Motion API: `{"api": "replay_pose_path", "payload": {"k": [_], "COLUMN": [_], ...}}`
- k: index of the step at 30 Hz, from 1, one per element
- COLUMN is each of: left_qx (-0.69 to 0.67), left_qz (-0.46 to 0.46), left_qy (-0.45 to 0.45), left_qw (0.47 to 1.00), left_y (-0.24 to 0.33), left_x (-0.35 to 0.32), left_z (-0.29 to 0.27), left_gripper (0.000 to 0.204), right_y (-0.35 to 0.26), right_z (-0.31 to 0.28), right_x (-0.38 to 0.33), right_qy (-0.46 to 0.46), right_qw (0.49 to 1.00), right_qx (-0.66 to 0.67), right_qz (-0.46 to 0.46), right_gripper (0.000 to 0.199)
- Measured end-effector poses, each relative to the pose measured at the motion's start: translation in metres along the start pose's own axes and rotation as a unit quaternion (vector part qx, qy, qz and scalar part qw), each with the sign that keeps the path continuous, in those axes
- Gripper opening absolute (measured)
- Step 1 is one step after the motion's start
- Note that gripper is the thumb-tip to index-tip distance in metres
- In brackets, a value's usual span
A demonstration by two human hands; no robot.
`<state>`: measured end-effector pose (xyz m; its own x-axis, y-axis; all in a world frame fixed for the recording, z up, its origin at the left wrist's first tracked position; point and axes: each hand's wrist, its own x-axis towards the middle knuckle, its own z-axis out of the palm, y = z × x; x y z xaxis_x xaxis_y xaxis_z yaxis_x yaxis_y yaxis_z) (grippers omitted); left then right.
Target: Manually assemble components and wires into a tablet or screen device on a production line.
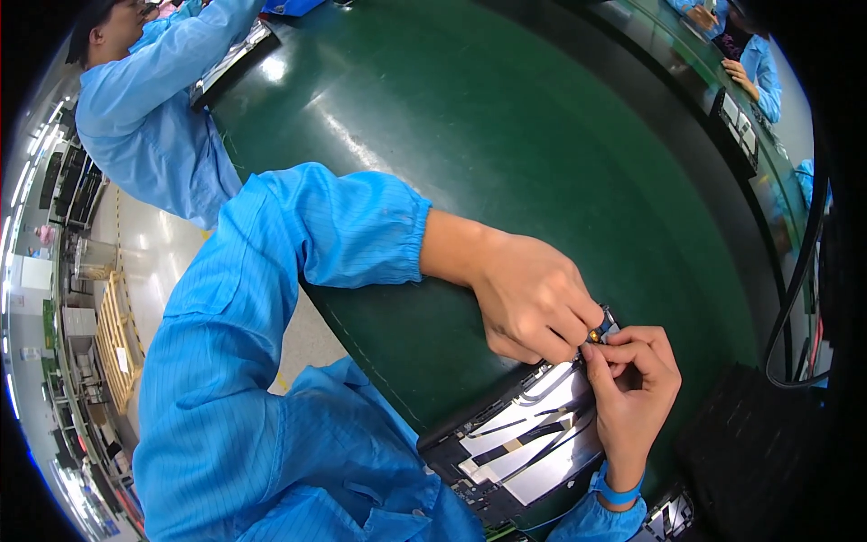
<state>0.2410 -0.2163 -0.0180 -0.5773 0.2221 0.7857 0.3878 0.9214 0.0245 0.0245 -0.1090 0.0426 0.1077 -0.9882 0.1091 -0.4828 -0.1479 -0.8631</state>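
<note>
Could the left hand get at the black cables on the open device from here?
Probably yes: the left hand is close by the open device, and nothing seems to cover the middle of the black cables, though it looks busy at a small part.

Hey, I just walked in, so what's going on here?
A person in a blue smock is working barehanded on an opened electronic device at a green table. The left hand and right hand meet at its far end, fingertips at a small dark part; exactly what they grip is hidden.
</note>
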Motion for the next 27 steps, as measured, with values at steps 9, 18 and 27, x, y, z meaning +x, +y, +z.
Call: {"api": "replay_pose_path", "payload": {"k": [9,18,27], "left_qx": [-0.021,0.023,-0.155], "left_qz": [0.007,-0.013,0.086], "left_qy": [-0.018,0.049,-0.157], "left_qw": [1.000,0.998,0.972], "left_y": [-0.006,0.025,0.129], "left_x": [0.005,0.016,0.045], "left_z": [-0.002,-0.011,0.023], "left_gripper": [0.020,0.011,0.033], "right_y": [0.004,0.011,-0.005], "right_z": [-0.005,-0.015,-0.026], "right_x": [0.004,0.007,-0.008], "right_qy": [-0.011,0.013,0.076], "right_qw": [1.000,0.986,0.991], "right_qx": [0.007,0.158,0.110], "right_qz": [-0.028,0.046,0.002], "right_gripper": [0.016,0.027,0.019]}}
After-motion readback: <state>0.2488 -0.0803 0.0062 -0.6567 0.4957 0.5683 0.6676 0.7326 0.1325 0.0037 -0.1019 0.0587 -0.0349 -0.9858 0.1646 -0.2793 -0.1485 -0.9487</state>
